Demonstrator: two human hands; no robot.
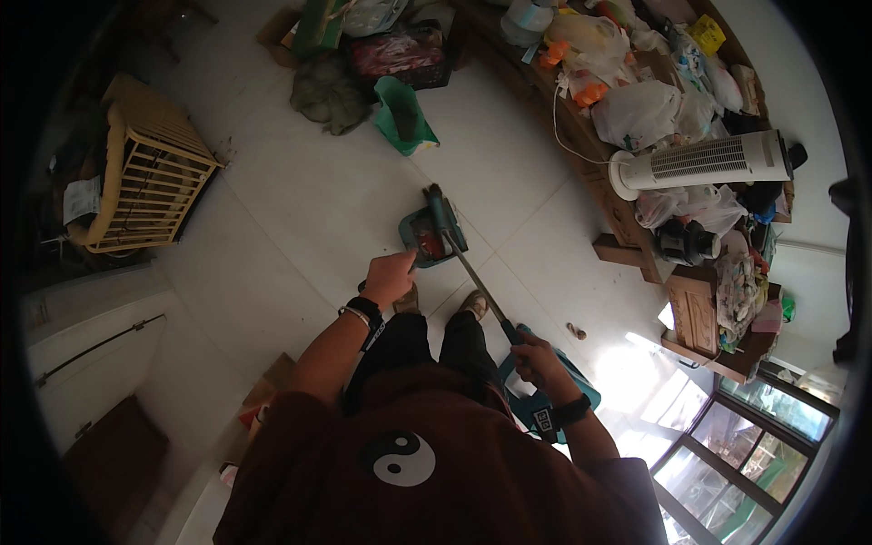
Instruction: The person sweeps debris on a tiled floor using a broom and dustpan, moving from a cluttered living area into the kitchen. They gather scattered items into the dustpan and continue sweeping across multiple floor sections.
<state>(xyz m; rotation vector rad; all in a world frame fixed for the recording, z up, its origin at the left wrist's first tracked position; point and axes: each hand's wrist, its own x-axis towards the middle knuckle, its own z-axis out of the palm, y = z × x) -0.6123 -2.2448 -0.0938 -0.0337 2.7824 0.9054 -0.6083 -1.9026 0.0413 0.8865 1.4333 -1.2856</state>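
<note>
A teal long-handled dustpan point(411, 234) rests on the floor in front of my shoes, with some reddish-brown stuff in it. My left hand point(390, 278) is closed at the near side of the dustpan, apparently round its handle, which is mostly hidden. My right hand point(538, 360) grips the upper part of a broom point(479, 288) whose stick slants away to the left. The broom's head lies over the right part of the dustpan, its dark bristles reaching past the far edge.
Beyond the dustpan a green bag point(400, 113) stands open near a dark bundle point(329, 91). A teal container point(574, 377) is beside my right hand. At right, a cluttered wooden bench point(581, 127) carries plastic bags and a white tower fan point(708, 163). A yellow slatted frame point(150, 177) stands left.
</note>
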